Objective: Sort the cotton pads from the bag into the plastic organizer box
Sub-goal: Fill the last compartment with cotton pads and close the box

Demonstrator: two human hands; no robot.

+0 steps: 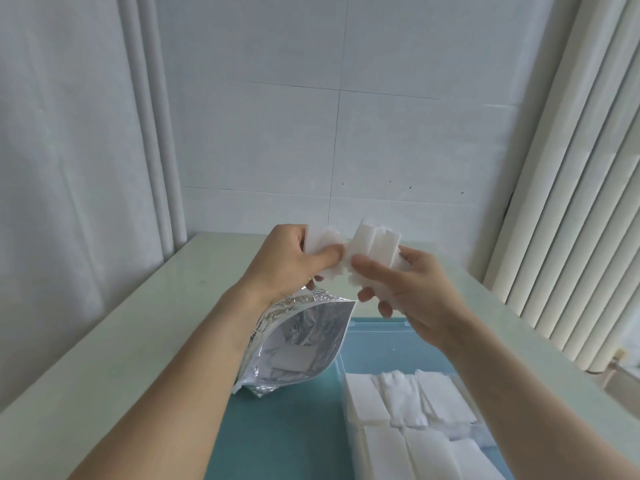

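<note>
Above the open foil bag (298,344), the left hand (287,261) and right hand (412,289) each clutch a stack of cotton pads (374,247). Right of the bag, the clear organizer box (377,327) on the surface (138,323) holds more rows of pads (408,403).

White cotton pads (375,247), a thick square stack, gripped w/ both my hands above the table. Silver foil bag (298,344) lies open below. Clear organizer box (377,327) at right, pads in rows inside.

Single head view, looking forward and down from close above the counter (145,306), facing the far tiled wall (346,133).
</note>
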